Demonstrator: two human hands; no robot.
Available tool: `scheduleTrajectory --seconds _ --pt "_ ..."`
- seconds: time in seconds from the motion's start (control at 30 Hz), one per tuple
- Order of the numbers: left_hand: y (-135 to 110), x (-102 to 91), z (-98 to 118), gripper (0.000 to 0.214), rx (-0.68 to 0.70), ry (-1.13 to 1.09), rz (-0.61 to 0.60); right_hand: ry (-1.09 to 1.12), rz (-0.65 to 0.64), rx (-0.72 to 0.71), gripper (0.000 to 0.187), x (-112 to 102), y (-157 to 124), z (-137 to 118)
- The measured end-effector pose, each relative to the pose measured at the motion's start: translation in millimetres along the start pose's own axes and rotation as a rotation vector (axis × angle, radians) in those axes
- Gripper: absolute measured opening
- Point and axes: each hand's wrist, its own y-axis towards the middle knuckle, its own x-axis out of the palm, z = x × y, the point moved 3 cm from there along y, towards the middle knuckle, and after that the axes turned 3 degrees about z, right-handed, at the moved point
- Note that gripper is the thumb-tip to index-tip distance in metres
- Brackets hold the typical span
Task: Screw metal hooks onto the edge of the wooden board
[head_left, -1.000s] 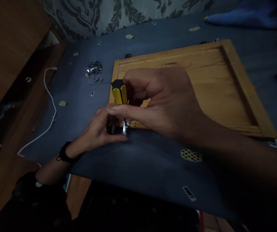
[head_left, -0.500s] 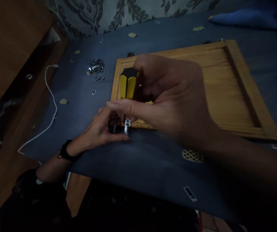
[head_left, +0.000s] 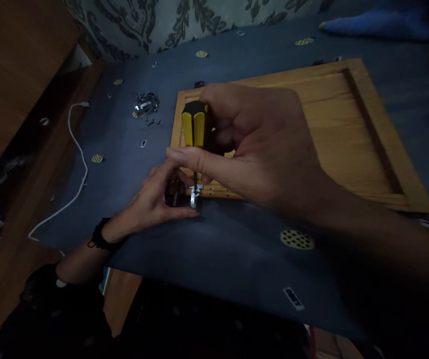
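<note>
My right hand [head_left: 262,144] is wrapped round a yellow and black screwdriver [head_left: 194,128], held upright with its thin shaft pointing down. The tip meets a small shiny metal hinge piece [head_left: 194,196] at the near left corner of a wooden cabinet door [head_left: 349,124]. That door lies flat on a dark blue cloth [head_left: 217,249]. My left hand [head_left: 154,202] rests on the cloth and pinches the metal piece against the door's edge, with a dark band on the wrist.
A heap of small metal fittings and screws [head_left: 146,107] lies on the cloth beyond the door's left side. A white cable [head_left: 76,149] trails along the cloth's left edge. Brown wooden furniture [head_left: 12,75] stands at the left, patterned wallpaper [head_left: 162,20] behind.
My right hand has lifted the screwdriver handle higher and set it upright over the metal piece. The left hand has stayed in place on that piece.
</note>
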Motion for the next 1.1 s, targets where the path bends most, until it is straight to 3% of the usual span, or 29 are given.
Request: scheduleTrajectory --seconds 0.2,0.43,0.53,0.73,0.97,1.1 --pt "0.4 0.0 -0.7 0.076 0.002 -0.002 0.001 0.014 -0.001 0.025 0.03 2.3 -3.4 -1.3" --pt "-2.5 -1.2 -3.6 0.07 0.01 0.08 0.025 0.021 -0.101 0.076 0.024 6.3 -1.3 -0.7" --pt "-4.5 -0.4 -4.7 0.067 -0.008 0.09 0.022 -0.008 -0.095 0.025 0.026 4.9 -0.4 -1.3" --pt "-6.0 -1.0 -6.7 0.081 -0.06 0.094 0.042 -0.01 -0.095 -0.006 0.028 4.5 -0.8 -0.8" --pt "-1.4 -1.2 -2.1 0.07 -0.071 0.099 -0.009 -0.063 -0.243 -0.177 0.025 0.6 5.0 -2.7" --pt "-2.2 -1.5 -3.1 0.07 -0.078 0.095 0.006 -0.086 -0.257 -0.159 0.027 -2.7 5.4 -4.4"
